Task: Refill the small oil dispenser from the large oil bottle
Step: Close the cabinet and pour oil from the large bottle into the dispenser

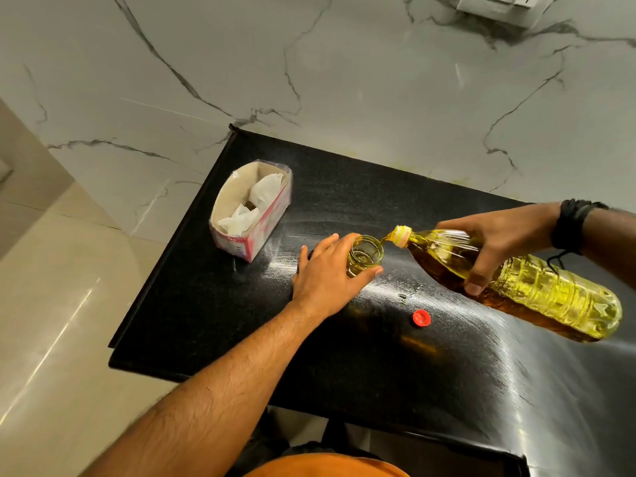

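Pouring is under way: nearest, a red cap [421, 318] lies on the black counter [378, 373]. Beyond it, the left hand [325, 270] curls round the small oil dispenser [364, 256], steadying it. The right hand [495, 242] grips the tilted large oil bottle [537, 287], spout at the rim. Fill level looks low, perhaps; next, hold the tilt steady.

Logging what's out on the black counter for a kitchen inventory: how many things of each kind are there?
Oil bottle: 1
Glass dispenser: 1
Red cap: 1
Cardboard box: 1
Total: 4
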